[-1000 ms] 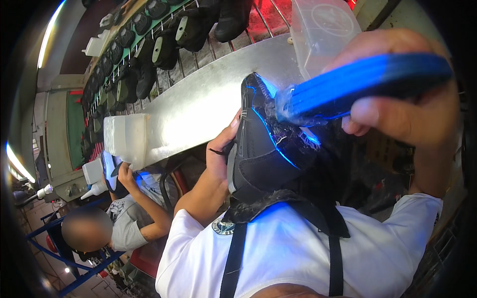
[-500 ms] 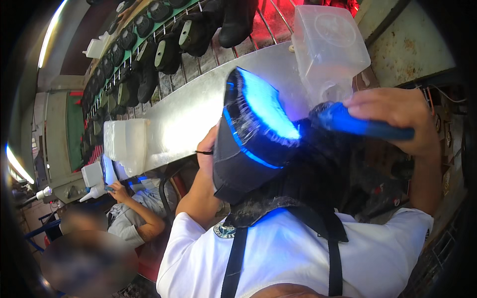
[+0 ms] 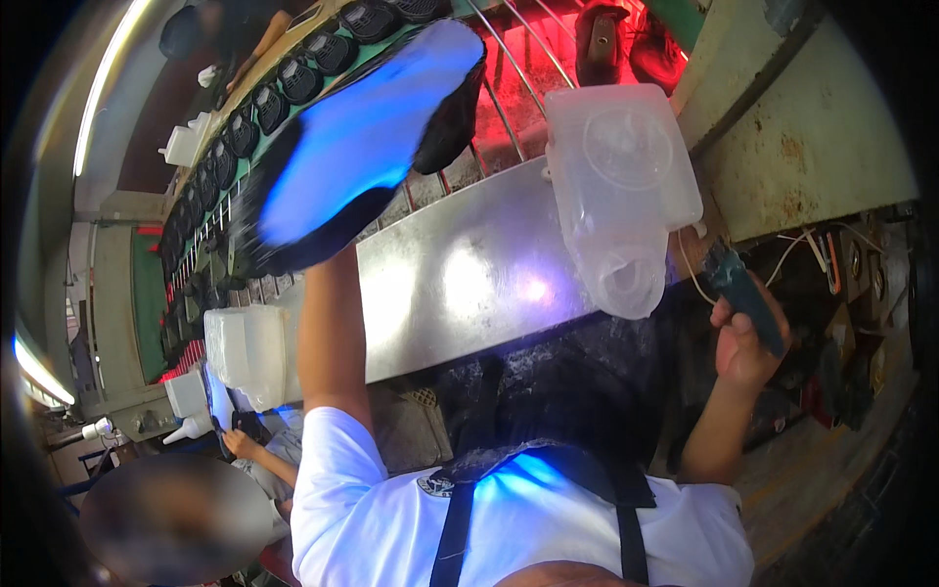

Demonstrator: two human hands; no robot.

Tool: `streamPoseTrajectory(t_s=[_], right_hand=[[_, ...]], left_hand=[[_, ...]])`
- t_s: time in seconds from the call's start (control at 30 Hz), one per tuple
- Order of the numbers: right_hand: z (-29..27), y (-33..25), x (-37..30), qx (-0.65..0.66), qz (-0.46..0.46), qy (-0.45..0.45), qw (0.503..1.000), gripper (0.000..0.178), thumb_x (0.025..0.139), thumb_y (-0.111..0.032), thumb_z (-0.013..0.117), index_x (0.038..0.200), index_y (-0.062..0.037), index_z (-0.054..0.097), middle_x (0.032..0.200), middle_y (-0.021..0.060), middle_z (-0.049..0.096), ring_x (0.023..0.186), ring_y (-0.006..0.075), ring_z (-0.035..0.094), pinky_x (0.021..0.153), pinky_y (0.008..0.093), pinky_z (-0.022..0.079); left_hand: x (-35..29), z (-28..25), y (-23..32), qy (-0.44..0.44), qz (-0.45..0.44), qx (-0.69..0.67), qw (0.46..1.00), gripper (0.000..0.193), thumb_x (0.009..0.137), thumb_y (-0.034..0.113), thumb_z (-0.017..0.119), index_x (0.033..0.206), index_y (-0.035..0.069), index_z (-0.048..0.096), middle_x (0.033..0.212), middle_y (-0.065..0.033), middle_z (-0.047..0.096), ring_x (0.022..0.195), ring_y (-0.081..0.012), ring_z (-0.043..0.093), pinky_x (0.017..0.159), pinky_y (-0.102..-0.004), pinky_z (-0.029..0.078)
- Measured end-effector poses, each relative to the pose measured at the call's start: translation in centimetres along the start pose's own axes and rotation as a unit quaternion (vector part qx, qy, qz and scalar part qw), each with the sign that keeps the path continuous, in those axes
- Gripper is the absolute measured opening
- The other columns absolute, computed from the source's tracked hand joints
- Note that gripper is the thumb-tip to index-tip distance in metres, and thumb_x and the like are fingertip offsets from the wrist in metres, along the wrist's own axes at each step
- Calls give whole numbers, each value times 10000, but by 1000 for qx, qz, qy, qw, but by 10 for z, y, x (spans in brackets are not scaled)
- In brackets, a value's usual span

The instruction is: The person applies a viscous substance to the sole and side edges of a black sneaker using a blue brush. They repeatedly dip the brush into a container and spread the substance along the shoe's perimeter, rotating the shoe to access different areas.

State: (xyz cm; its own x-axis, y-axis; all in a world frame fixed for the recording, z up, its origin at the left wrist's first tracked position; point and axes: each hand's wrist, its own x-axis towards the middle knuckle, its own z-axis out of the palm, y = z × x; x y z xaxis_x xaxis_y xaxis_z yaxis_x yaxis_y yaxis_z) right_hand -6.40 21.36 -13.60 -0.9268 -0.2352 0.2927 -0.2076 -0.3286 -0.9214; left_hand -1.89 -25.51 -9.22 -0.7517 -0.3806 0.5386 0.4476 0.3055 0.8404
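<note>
Left hand (image 3: 333,256) (mostly hidden) lifts a blue-soled shoe (image 3: 362,147) sole-up over the conveyor rack, long axis running up-right, grip unclear; right hand (image 3: 743,338), well apart, is clenched round a dark tool (image 3: 745,293).

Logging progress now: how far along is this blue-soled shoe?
Done: dark shoes already line the conveyor behind. In hand: the left hand lifts the blue-soled shoe over the red-lit wire rack; the right hand holds a dark tool away from it. Left: the shoe is not yet set down.
</note>
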Motion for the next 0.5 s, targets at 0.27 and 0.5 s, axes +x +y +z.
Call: streamPoseTrajectory(t_s=[0.27,0.5], right_hand=[[15,8,-7,2,-47,17,999,431,826,-183,746,1075,144,617,865,214,665,616,187,621,560,283,526],[25,9,-1,-100,-55,-12,993,373,879,-313,697,790,47,654,661,125,652,662,244,650,630,335,551]], left_hand=[[139,48,-63,-258,332,475,773,647,674,-26,679,1297,137,619,1360,-60,595,1285,-296,525,1070,-387,443],[155,111,-145,-430,402,626,511,518,869,188,545,1371,314,539,1460,64,490,1400,-223,386,956,-444,497]])
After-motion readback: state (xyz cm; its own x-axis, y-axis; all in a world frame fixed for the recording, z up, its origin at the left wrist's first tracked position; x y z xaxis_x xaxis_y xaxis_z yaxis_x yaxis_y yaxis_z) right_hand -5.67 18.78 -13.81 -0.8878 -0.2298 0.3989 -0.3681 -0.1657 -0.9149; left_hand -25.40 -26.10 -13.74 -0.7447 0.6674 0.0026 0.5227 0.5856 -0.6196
